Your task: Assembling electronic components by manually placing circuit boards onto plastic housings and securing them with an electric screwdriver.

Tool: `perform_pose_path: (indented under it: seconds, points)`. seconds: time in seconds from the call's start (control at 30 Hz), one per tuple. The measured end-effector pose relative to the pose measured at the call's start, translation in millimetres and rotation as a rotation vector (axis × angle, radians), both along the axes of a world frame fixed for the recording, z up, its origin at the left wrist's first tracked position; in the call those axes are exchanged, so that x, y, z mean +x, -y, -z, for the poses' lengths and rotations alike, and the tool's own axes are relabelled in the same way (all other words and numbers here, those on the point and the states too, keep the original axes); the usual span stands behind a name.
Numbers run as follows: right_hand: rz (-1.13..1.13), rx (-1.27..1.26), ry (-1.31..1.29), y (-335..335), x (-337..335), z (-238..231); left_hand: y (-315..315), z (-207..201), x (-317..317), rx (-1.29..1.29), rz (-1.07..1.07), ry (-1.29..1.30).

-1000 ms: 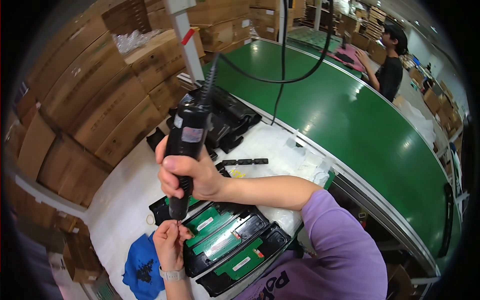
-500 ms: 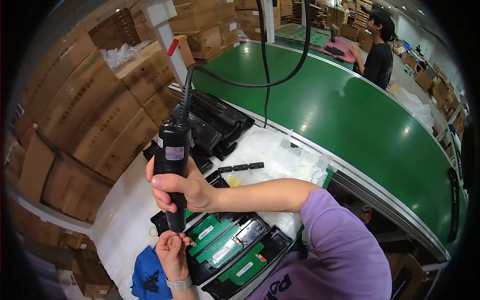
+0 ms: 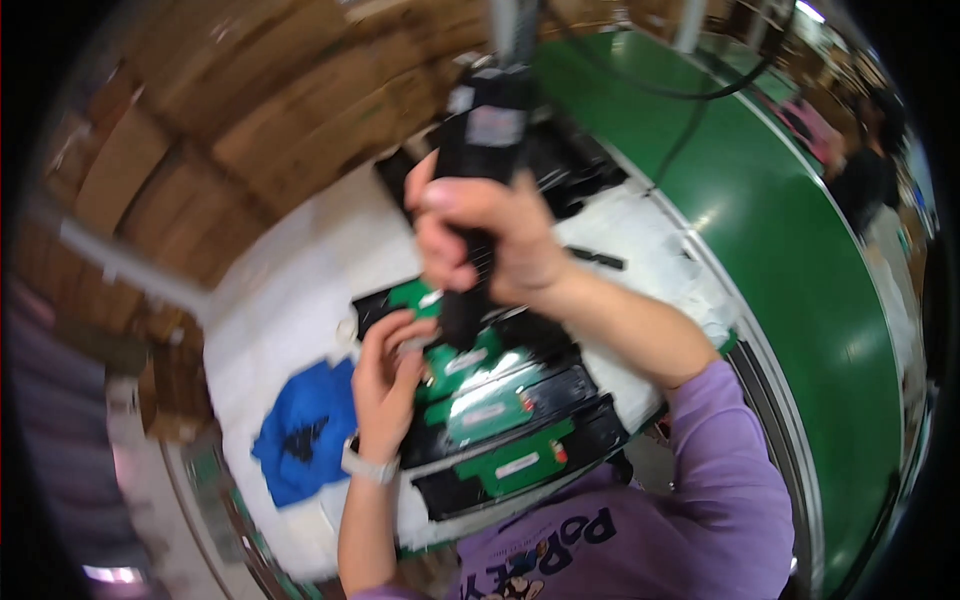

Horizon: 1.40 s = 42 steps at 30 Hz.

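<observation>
My right hand (image 3: 505, 235) is wrapped round a black electric screwdriver (image 3: 485, 145), held upright with its cable running from the top. Its lower end hangs over a black panel with a green circuit board (image 3: 462, 365); motion blur hides whether the tip touches. At the left of that board is my left hand (image 3: 382, 390), fingers bent and thumb apart, with nothing visible between them. Nearer me lie more black panels with green circuit boards, one with a white label (image 3: 517, 465). A blue cloth or bag (image 3: 335, 400) holding small black pieces (image 3: 300, 440) lies to the left.
Black plastic housings (image 3: 570, 150) sit at the back of the white-covered table (image 3: 300, 270), with a black strip (image 3: 597, 258) nearby. A green conveyor belt (image 3: 800, 330) runs along the right. Stacked cardboard boxes (image 3: 250, 130) stand behind. Another person (image 3: 868, 180) is at far right.
My view has turned, shifting the table. The screwdriver has risen away from my left fingertips. My left hand has gone from a pinch to spread fingers.
</observation>
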State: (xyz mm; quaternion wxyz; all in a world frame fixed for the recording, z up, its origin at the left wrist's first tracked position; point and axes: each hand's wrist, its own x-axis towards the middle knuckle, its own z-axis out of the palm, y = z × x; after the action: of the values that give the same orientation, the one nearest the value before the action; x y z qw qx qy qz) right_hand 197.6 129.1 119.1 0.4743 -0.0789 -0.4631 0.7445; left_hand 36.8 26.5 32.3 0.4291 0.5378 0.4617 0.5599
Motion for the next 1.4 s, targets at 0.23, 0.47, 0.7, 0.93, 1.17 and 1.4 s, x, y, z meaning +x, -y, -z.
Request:
perform_pose_path:
  seconds: [0.23, 0.47, 0.7, 0.93, 1.17, 1.4]
  points:
    - [-0.031, 0.281, 0.236, 12, -7, 18, -3, 16, -16, 0.361, 0.048, -0.904]
    - [-0.037, 0.257, 0.302, 8, -12, 31, -1, 23, -19, 0.38, 0.079, -0.89]
    - [-0.039, 0.274, 0.352, 5, -14, 36, -4, 27, -19, 0.389, 0.073, -0.854]
    - [-0.143, 0.233, 0.343, -1, -11, 42, -5, 25, -21, 0.377, 0.075, -0.855]
    - [-0.045, 0.361, 0.397, 16, -7, 43, -2, 26, -16, 0.414, 0.054, -0.974]
    - [-0.168, 0.339, 0.079, 11, -5, 37, 34, 8, -39, 0.354, -0.189, -1.101]
